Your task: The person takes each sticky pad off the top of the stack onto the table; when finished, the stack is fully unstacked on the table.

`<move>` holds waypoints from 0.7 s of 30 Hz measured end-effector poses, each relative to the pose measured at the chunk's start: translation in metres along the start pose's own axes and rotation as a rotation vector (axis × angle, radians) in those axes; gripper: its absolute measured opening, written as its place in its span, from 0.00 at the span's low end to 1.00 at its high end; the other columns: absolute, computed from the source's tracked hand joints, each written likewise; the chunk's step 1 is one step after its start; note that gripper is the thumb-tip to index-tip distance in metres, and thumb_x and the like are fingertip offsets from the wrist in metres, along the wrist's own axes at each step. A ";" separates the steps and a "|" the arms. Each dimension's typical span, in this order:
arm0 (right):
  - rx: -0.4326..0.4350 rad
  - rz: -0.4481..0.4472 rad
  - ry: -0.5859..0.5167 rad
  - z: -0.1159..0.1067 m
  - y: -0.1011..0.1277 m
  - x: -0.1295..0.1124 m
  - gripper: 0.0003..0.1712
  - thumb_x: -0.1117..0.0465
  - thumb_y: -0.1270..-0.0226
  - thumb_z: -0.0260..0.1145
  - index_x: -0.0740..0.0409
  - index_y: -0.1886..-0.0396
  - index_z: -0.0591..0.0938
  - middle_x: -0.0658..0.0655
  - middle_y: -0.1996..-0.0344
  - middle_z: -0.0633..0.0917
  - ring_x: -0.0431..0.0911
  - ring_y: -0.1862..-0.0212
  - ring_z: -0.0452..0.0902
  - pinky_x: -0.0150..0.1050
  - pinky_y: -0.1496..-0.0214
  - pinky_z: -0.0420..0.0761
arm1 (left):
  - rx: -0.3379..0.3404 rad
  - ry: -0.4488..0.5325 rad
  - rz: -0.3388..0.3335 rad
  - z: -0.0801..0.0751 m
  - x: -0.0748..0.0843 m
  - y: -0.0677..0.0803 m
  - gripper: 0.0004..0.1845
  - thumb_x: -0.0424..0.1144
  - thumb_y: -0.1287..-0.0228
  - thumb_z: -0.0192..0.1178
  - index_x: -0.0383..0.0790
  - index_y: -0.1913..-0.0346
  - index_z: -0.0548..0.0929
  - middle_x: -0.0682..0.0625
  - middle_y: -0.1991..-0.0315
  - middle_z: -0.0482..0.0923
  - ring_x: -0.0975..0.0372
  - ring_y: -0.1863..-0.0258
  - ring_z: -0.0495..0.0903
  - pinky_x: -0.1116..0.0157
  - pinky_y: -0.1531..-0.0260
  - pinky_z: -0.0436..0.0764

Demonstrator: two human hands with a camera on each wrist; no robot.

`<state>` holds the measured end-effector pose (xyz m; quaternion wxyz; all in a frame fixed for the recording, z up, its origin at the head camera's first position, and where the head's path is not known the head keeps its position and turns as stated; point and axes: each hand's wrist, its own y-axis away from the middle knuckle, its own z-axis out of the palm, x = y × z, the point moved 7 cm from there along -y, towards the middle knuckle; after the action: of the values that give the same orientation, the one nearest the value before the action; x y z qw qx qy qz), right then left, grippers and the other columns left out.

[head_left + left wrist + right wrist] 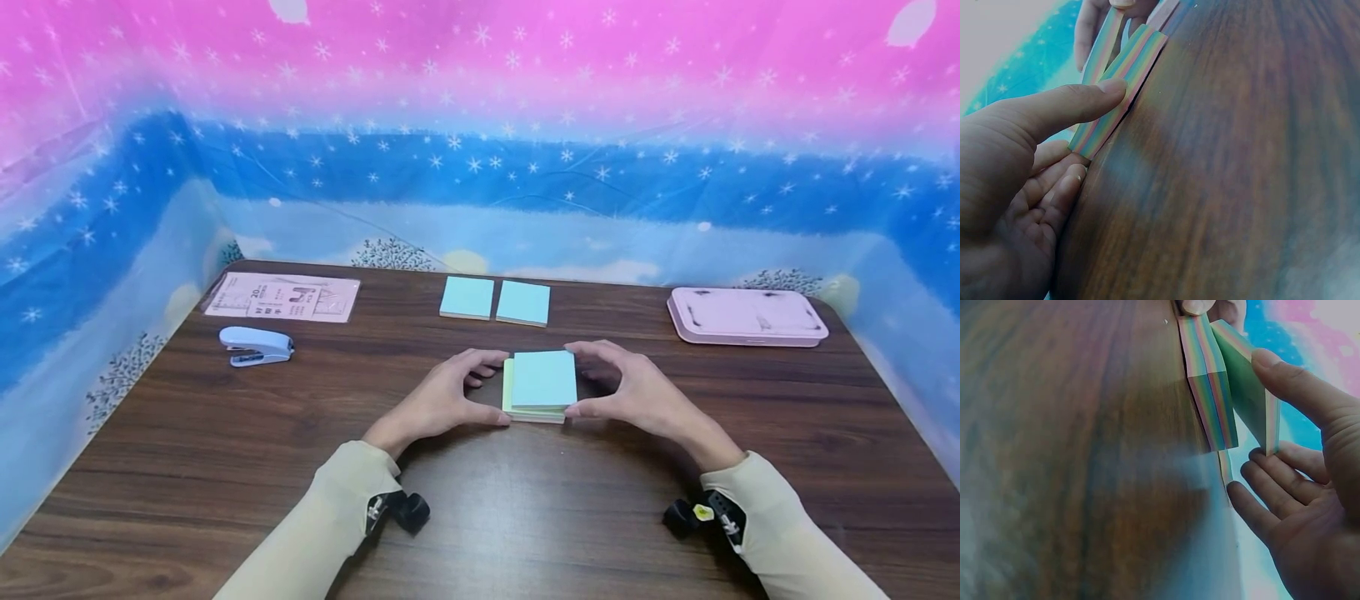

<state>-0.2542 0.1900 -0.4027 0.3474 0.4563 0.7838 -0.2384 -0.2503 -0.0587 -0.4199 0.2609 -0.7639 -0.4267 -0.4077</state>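
Observation:
A sticky note pad with a light blue-green top [543,379] is in my right hand [647,392], gripped by its right side between thumb and fingers. Under it on the table lies a stack of two sticky note pads [1213,409] with rainbow-striped edges and a yellow-green top. My left hand [441,392] holds this stack at its left side, thumb on the near edge. The right wrist view shows the upper pad [1249,394] tilted, with a gap between it and the stack. Both hands also appear in the left wrist view, the right one partly cut off.
Two more blue-green sticky note pads [467,297] lie side by side behind the stack. At the left are a light blue stapler [257,346] and a flat pink printed package [285,297]. A pink pencil case [748,317] lies at the back right. A patterned cloth [480,167] encloses the table.

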 end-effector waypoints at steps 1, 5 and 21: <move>0.003 0.000 0.012 -0.001 0.000 0.000 0.50 0.43 0.44 0.85 0.48 0.23 0.75 0.54 0.28 0.77 0.55 0.27 0.71 0.64 0.28 0.71 | -0.001 0.002 0.000 0.000 0.000 0.000 0.44 0.42 0.44 0.83 0.43 0.24 0.75 0.49 0.34 0.77 0.55 0.37 0.77 0.55 0.35 0.77; 0.015 0.004 0.046 -0.002 0.001 -0.002 0.50 0.41 0.44 0.85 0.46 0.23 0.75 0.54 0.27 0.76 0.56 0.25 0.67 0.68 0.28 0.68 | 0.001 0.005 0.000 0.000 0.001 0.000 0.44 0.42 0.44 0.83 0.42 0.24 0.75 0.49 0.34 0.77 0.54 0.37 0.77 0.55 0.35 0.77; 0.040 -0.006 0.033 -0.007 0.001 -0.006 0.48 0.45 0.44 0.86 0.48 0.24 0.76 0.54 0.28 0.77 0.54 0.32 0.76 0.62 0.33 0.76 | -0.007 0.004 -0.010 0.000 -0.001 0.000 0.45 0.43 0.43 0.83 0.43 0.23 0.74 0.48 0.33 0.77 0.54 0.36 0.77 0.55 0.35 0.77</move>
<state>-0.2538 0.1921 -0.3937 0.3247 0.4647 0.7858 -0.2474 -0.2503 -0.0590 -0.4207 0.2571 -0.7619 -0.4286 -0.4120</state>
